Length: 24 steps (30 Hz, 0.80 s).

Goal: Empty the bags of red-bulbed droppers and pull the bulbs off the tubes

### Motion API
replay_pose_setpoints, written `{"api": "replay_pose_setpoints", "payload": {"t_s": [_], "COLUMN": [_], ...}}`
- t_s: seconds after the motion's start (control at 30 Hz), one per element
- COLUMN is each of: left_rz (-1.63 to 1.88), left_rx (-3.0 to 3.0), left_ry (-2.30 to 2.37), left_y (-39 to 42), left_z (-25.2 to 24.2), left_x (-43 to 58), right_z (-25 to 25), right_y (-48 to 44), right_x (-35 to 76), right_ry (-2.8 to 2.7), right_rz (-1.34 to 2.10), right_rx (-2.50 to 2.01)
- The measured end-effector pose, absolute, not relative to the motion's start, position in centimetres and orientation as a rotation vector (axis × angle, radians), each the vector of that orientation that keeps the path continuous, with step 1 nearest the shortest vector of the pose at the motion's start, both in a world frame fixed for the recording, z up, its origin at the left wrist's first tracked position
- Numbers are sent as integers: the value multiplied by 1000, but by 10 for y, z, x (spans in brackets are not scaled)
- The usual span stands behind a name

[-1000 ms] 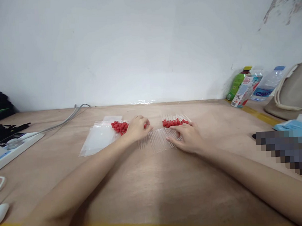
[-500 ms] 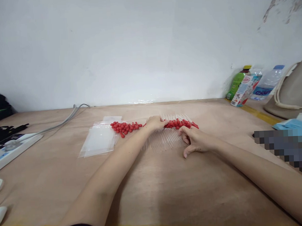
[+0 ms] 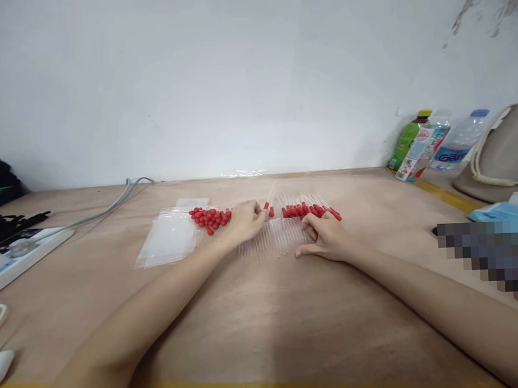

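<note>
A row of clear thin tubes [image 3: 278, 239] lies in the middle of the wooden table [image 3: 264, 314], several of them tipped with red caps [image 3: 311, 210]. A loose pile of red caps [image 3: 209, 218] sits to the left, beside flat clear plastic bags [image 3: 169, 239]. My left hand [image 3: 243, 222] rests between the pile and the tubes, fingers closed in a pinch on a red-capped clear tube that sticks up and away. My right hand [image 3: 325, 237] lies on the right part of the tube row with its fingers curled against the capped ends.
A grey cable [image 3: 109, 209] runs to a white power strip [image 3: 25, 250] at the left. Drink bottles [image 3: 428, 143] and a beige bag [image 3: 497, 155] stand at the back right, with a blue packet [image 3: 504, 212] nearer. Yellow tape marks the table's front edge.
My left hand has drawn back to the left from the capped row, lifting one capped tube. My right hand has shifted slightly left, fingers still curled.
</note>
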<state>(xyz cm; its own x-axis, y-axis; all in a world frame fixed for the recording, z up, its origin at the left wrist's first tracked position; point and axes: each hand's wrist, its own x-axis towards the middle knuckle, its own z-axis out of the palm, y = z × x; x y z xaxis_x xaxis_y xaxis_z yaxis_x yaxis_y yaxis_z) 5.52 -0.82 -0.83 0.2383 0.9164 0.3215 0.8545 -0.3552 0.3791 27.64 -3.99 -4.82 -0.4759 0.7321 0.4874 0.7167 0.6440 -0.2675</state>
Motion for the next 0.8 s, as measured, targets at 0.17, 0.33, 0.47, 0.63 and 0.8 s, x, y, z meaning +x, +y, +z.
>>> {"api": "replay_pose_setpoints", "payload": {"t_s": [0.17,0.33,0.47,0.63,0.8], "left_rz": [882,896,1009,1159,1122], "left_rx": [2688,2837,2904,2900,2976], "left_ry": [1490,1437,1261,1167,1047], "left_y": [-43,-53,-57,-61,-55], "left_z": [-21,-33,-33,-32,-38], "left_x": [18,0,3,11,20], "right_z": [-50,-48,-48,-48,-48], "right_y": [-45,-45,-43,-48,-52], "right_x": [257,237,231,231,230], "right_ry": [-1861,-2042,-2146,-2155,-2194], "right_rz": [-279,-499,-481,-427,-377], "right_rx": [-987,-864,-840,-844,-805]}}
